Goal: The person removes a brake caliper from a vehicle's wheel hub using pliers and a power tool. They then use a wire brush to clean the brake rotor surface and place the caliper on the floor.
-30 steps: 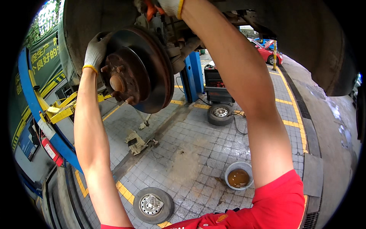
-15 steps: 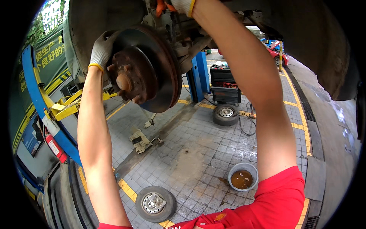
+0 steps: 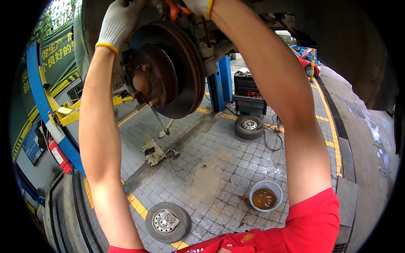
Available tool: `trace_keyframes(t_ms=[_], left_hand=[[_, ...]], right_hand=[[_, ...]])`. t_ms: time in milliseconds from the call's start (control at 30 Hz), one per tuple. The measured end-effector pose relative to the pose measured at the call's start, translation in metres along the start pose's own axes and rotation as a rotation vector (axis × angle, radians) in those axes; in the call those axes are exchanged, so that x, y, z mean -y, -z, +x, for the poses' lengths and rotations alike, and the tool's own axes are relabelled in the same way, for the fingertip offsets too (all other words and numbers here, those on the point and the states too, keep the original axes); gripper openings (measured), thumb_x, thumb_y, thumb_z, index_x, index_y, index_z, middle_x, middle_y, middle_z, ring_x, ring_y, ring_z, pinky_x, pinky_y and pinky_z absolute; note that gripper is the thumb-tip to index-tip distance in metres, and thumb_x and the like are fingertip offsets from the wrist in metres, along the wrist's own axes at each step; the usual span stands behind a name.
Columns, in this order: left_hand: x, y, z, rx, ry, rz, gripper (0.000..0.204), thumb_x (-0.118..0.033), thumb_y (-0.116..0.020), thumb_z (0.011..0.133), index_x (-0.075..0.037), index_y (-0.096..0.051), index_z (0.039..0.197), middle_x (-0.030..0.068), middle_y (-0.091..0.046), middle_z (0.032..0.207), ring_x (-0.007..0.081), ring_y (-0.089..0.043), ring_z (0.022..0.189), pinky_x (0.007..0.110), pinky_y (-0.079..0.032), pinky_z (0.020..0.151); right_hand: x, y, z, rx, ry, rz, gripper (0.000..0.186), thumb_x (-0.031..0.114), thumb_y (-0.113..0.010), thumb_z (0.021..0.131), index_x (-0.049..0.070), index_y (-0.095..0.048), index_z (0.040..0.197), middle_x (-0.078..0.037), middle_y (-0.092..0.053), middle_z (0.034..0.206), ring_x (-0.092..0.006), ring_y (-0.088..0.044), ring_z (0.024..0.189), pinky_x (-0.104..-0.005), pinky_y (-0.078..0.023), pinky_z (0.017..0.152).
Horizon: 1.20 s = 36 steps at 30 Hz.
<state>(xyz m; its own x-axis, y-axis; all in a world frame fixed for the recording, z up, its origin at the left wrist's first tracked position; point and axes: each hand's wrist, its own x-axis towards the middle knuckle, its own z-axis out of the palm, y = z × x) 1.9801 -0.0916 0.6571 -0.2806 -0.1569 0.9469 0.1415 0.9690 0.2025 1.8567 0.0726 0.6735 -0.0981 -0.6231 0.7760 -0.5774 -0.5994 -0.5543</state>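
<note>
My left hand (image 3: 120,22), in a white knit glove with a yellow cuff, is raised above the hub side of a rusty brake disc (image 3: 185,69). Its fingers reach toward the top edge of the picture, where their tips are lost in shadow. My right hand (image 3: 200,6), gloved alike, is up behind the disc and cut off by the top edge, so its fingers are hidden. Beside it shows a bright orange piece (image 3: 173,9), its kind unclear. The disc hangs in the wheel well, with studs around the rusty hub centre (image 3: 141,83).
Below lie a wheel (image 3: 168,222), a grey bucket of brown liquid (image 3: 265,196) and a pale flat part (image 3: 153,152). Farther off are a tool cart (image 3: 249,93), a second wheel (image 3: 248,127) and a blue lift post (image 3: 224,84). A yellow lift arm (image 3: 76,114) extends at left.
My left hand has moved up and slightly right, off the disc's rim. The hub and its studs appear turned. My right hand stays near the orange piece. The view has shifted slightly.
</note>
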Motion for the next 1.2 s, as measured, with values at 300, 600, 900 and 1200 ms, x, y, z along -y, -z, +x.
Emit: trace_keyframes(t_ms=[300, 600, 900, 1200], left_hand=[[-0.076, -0.019, -0.034, 0.382, -0.16, 0.735, 0.078, -0.074, -0.068, 0.085, -0.005, -0.075, 0.119, 0.0205, -0.076, 0.098, 0.0312, -0.075, 0.085, 0.041, -0.058, 0.071], [-0.085, -0.039, -0.05, 0.175, -0.157, 0.839, 0.078, -0.083, -0.064, 0.08, -0.007, -0.08, 0.091, 0.0137, -0.075, 0.078, 0.0285, -0.075, 0.072, 0.04, -0.059, 0.068], [-0.109, -0.047, -0.059, 0.103, -0.241, 0.76, 0.064, -0.066, -0.069, 0.086, -0.003, -0.077, 0.1, 0.0262, -0.073, 0.09, 0.0392, -0.074, 0.078, 0.049, -0.058, 0.072], [-0.116, -0.032, -0.051, 0.286, -0.123, 0.889, 0.066, -0.072, -0.062, 0.086, -0.01, -0.079, 0.102, 0.0211, -0.075, 0.093, 0.0394, -0.073, 0.093, 0.047, -0.057, 0.084]], right_hand=[[0.001, 0.006, -0.005, -0.139, 0.007, 0.367, 0.032, 0.034, -0.064, 0.098, 0.01, -0.06, 0.078, -0.007, -0.055, 0.058, -0.0215, -0.052, 0.043, -0.0353, -0.038, 0.037], [0.02, -0.008, -0.024, -0.212, 0.222, 0.316, 0.017, 0.024, -0.066, 0.095, 0.012, -0.059, 0.085, -0.004, -0.057, 0.065, -0.018, -0.053, 0.048, -0.035, -0.043, 0.042], [0.009, 0.017, -0.021, -0.095, 0.192, 0.19, 0.025, 0.026, -0.06, 0.095, 0.012, -0.058, 0.075, -0.006, -0.052, 0.054, -0.0208, -0.047, 0.037, -0.0368, -0.034, 0.034], [-0.018, 0.008, 0.013, -0.035, 0.08, 0.257, 0.027, 0.027, -0.061, 0.095, 0.013, -0.06, 0.072, -0.005, -0.057, 0.058, -0.0212, -0.049, 0.04, -0.0369, -0.038, 0.036]])
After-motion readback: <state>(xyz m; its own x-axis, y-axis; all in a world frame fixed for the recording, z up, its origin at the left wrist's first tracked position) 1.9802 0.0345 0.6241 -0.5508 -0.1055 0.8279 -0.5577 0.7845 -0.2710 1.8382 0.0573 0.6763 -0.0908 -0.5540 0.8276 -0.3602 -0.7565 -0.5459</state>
